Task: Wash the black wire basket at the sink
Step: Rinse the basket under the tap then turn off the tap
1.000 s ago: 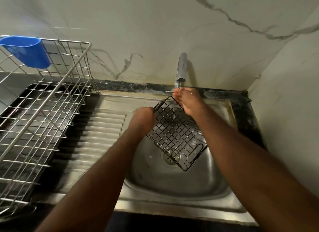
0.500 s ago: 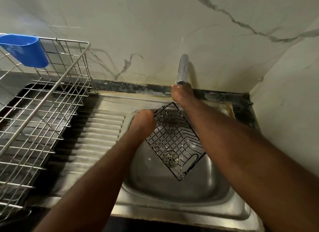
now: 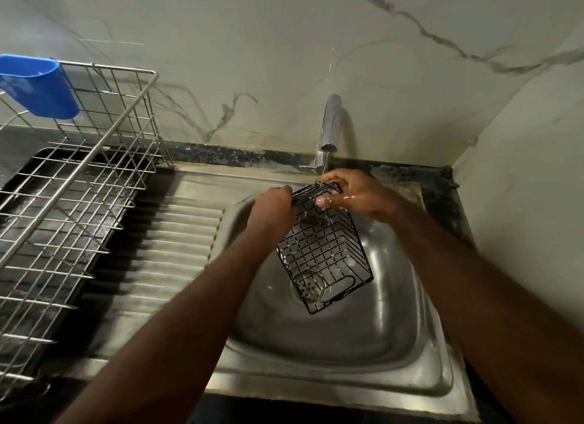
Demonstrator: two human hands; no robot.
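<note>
Holding the black wire basket (image 3: 322, 243) tilted over the bowl of the steel sink (image 3: 398, 303), I grip its upper left edge in my left hand (image 3: 271, 210), fingers curled round the wire. My right hand (image 3: 355, 193) clasps the top rim, fingers over it and thumb against the mesh. A thin stream from the tap (image 3: 330, 123) lands on that rim, and my right hand glistens wet. The basket's lower end hangs above the drain (image 3: 307, 286). Leftward lie the ribbed drainboard (image 3: 170, 250) and a wire dish rack (image 3: 79, 158) with a blue cup (image 3: 38, 85) hooked on it.
</note>
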